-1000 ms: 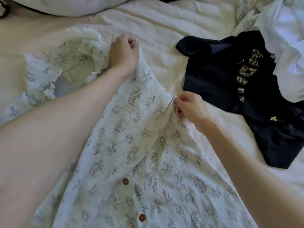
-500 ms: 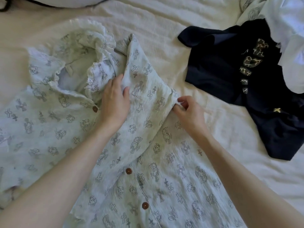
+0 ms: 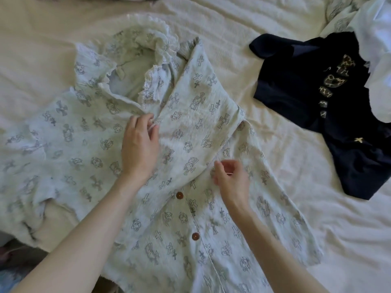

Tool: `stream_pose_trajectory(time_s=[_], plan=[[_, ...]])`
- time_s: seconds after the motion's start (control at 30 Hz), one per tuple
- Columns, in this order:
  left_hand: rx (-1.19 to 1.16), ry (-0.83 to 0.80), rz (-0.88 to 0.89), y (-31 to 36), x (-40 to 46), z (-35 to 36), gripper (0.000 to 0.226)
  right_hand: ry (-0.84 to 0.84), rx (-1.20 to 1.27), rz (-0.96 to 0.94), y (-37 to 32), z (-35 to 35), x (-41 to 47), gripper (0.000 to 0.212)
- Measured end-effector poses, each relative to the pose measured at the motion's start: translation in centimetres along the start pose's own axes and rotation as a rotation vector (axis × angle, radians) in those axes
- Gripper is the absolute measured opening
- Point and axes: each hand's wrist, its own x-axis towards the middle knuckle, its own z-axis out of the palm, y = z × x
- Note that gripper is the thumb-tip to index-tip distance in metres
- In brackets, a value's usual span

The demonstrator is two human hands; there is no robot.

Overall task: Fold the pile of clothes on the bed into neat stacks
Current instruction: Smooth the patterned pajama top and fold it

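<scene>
A pale patterned pyjama shirt [image 3: 80, 149] with cross prints, a lace collar and brown buttons lies spread face up on the bed. Its right sleeve [image 3: 203, 106] is folded in across the front. My left hand [image 3: 139, 149] rests on the shirt's chest, its fingertips pinching the fabric just below the collar. My right hand [image 3: 230, 176] hovers over the sleeve's lower edge, fingers loosely curled and holding nothing.
A navy top [image 3: 306, 96] with a leopard-print motif lies to the right on the cream bedsheet [image 3: 243, 26]. White and patterned clothes [image 3: 378, 39] are heaped at the top right corner. The bed's edge and floor [image 3: 12, 261] show at the bottom left.
My right hand has let go of the sleeve fold and drawn back toward me. My left hand slid from the sleeve top down to the chest below the collar. The sleeve now lies flat.
</scene>
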Motion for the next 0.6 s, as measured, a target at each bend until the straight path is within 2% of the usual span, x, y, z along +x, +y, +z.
stream_pose_trajectory(time_s=[0.13, 0.2, 0.27, 0.33, 0.4, 0.47, 0.6], plan=[[0.0, -0.09, -0.159, -3.6, -3.9, -1.8, 0.027, -0.12, 0.23, 0.318, 0.8, 3.2, -2.2, 0.02], [-0.035, -0.138, -0.253, -5.4, -5.9, -2.8, 0.026, -0.139, 0.344, 0.399, 0.8, 4.4, -3.1, 0.017], [-0.045, -0.172, -0.317, -7.1, -7.8, -4.0, 0.02, -0.16, 0.298, 0.382, 0.7, 5.5, -4.1, 0.014], [-0.01, -0.274, -0.375, -8.7, -9.8, -5.3, 0.017, -0.18, 0.206, 0.307, 0.4, 6.1, -4.8, 0.017], [0.04, -0.422, -0.411, -10.2, -11.6, -6.3, 0.022, -0.192, 0.182, 0.261, 0.0, 6.2, -5.1, 0.018], [0.039, -0.501, -0.429, -11.3, -13.0, -6.9, 0.027, -0.193, 0.207, 0.241, -0.4, 6.1, -5.2, 0.018], [-0.231, -0.425, -0.523, -12.3, -13.9, -8.2, 0.024, -0.237, 0.363, 0.266, -0.7, 6.5, -6.4, 0.011]])
